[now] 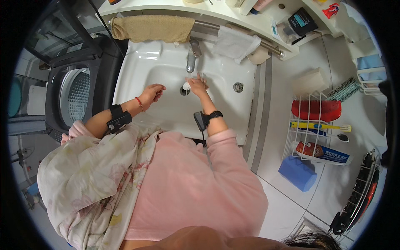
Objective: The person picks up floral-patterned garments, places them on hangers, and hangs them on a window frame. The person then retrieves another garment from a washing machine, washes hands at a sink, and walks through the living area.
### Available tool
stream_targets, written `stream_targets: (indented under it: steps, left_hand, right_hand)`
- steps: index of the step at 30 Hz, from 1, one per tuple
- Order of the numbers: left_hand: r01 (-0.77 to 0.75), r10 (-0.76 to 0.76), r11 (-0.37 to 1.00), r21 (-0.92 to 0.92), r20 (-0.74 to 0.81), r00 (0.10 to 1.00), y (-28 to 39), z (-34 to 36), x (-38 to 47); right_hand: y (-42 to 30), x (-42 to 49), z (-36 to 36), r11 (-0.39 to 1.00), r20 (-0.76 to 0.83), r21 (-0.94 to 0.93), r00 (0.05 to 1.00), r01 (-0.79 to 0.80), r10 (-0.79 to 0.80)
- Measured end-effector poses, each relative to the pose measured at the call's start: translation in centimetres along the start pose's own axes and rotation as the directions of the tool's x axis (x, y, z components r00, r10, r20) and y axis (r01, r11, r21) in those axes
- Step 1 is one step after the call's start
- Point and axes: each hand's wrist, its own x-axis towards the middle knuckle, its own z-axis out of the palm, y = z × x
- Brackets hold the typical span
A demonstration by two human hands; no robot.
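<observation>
My right hand [197, 86] is under the spout of the chrome faucet [191, 61], with a small white item [186, 86] at its fingers, just above the drain [184, 91] of the white washbasin [175, 114]. Water seems to run over the hand. What the white item is, I cannot tell. My left hand [152, 93] hovers over the left part of the basin, fingers loosely curled, touching nothing that I can see. A floral cloth [84, 175] hangs over my left upper arm and shoulder.
A tan towel [153, 28] and a white cloth [236, 43] hang on a rail behind the basin. A top-loading washing machine [53, 106] stands open at left. On the right wall, a wire rack [289, 140] holds a red comb [317, 110], toothbrushes and a toothpaste tube [323, 153].
</observation>
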Motion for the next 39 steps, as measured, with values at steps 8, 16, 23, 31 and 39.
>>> stream_targets:
  steps: [8,16,23,31,39]
  left_hand:
    - [-0.012,0.004,0.962,0.274,0.029,1.000,0.4,-0.8,2.8]
    - [0.095,-0.081,0.975,0.201,-0.075,0.994,-1.4,0.5,6.0]
    - [-0.091,0.079,0.988,0.125,0.094,0.992,-2.0,-1.1,7.1]
    - [-0.079,0.073,0.971,0.226,0.037,0.997,-0.8,-1.0,6.4]
    - [-0.180,0.122,0.935,0.305,0.199,0.972,0.4,-0.2,5.2]
  right_hand:
    - [-1.2,1.7,1.0,0.719,0.331,0.636,0.941,-0.278,0.071]
    - [-4.5,-2.9,-1.1,0.097,0.517,0.856,0.839,-0.508,-0.170]
    - [-4.8,-3.9,-1.6,0.392,0.355,0.876,0.925,-0.280,-0.133]
    - [-4.4,-4.0,-0.4,0.316,0.386,0.885,0.918,-0.341,-0.090]
    - [-4.7,-4.6,0.6,-0.010,0.377,0.926,0.924,-0.379,-0.057]
